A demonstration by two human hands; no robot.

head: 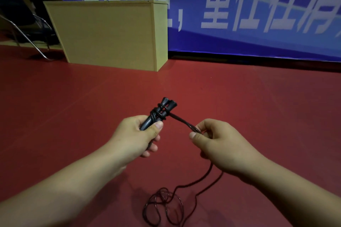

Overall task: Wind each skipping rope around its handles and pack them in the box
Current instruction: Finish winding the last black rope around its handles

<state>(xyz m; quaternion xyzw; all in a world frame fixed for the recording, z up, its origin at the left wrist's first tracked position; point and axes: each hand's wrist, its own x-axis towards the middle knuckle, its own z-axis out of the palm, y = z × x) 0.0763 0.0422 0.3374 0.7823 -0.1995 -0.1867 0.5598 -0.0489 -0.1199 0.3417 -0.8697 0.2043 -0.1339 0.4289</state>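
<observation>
Skipping rope (pixel 181 122): dark cord, held above the red floor (pixel 239 97) at the centre of your view; no brand or label can be read on it.
Handles (pixel 160 113): you hold two black handles side by side, pointing toward 1 o'clock, with their flared ends away from you.
Wound turns: several coils of cord already wrap the pair of handles just above your left thumb.
Left hand (pixel 140 135): you close it around the lower part of the handles, thumb pressed on top, fingers curled beneath.
Right hand (pixel 214 140): at 3 o'clock from the left, you pinch the cord between thumb and fingers; a short taut stretch runs from the coils to this pinch.
Loose cord (pixel 164 206): it drops below your right hand and lies in a tangle of loops on the floor at 6 o'clock.
Box (pixel 108 33): pale wood-coloured, standing on the floor at 11 o'clock, well apart from your hands; no writing is visible on it.
Banner (pixel 249 11): blue, at 12 to 2 o'clock behind the box, with large white Chinese characters cut off by the frame; "重任在肩" seems to be part of it, the rest I cannot tell.
Chair (pixel 24 29): metal-legged, dark, at 10 o'clock beside the box.
</observation>
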